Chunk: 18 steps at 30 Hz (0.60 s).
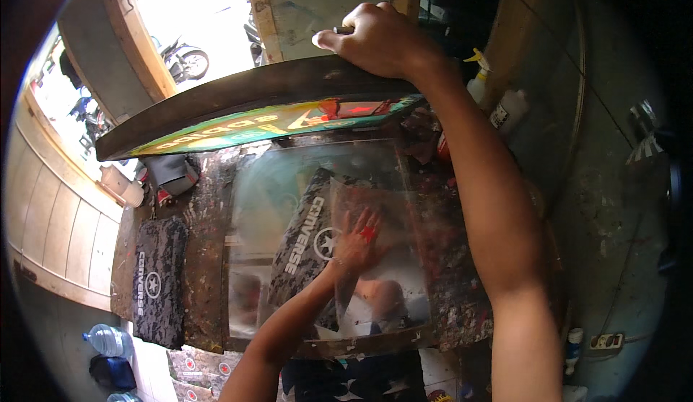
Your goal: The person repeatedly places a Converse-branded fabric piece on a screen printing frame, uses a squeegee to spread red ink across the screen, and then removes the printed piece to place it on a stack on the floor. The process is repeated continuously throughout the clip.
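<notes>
My right hand (382, 37) is closed on the top edge of a tilted screen-printing frame (238, 92), whose lit mesh shows green, yellow and red designs. A small dark piece by its thumb is too small to name. Below, my left hand (354, 247) lies with fingers spread over a dark camouflage fabric piece (307, 221) with white lettering and a star emblem. A clear plastic sheet (390, 308) lies there too. A red star (369, 234) shows across the left fingers, so the sheet seems to cover them. Beneath is a glossy, reflective glass-like panel (249, 178).
Another camouflage piece (159, 279) lies at the left of the paint-stained table (206, 258). A grey box-like object (173, 175) sits behind it. Bottles, one a yellow-topped sprayer (477, 70), stand at the back right. Printed pieces (202, 373) lie below the near edge.
</notes>
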Each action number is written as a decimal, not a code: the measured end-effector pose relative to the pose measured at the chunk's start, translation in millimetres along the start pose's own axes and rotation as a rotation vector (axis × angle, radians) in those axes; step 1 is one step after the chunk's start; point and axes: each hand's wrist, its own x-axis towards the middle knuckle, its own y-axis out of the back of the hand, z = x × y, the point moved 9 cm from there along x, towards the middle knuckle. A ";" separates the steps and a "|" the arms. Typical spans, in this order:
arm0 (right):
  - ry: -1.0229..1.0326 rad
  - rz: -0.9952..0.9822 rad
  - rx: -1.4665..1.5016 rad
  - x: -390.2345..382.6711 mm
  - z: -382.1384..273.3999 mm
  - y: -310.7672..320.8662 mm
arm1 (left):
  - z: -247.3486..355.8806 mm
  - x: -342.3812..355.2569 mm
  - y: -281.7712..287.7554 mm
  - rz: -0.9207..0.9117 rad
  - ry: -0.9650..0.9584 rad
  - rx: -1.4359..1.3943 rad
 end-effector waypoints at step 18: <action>-0.047 -0.109 0.102 -5.0 -12.2 19.8 | 91.1 43.6 -19.3 -0.009 -0.524 -0.323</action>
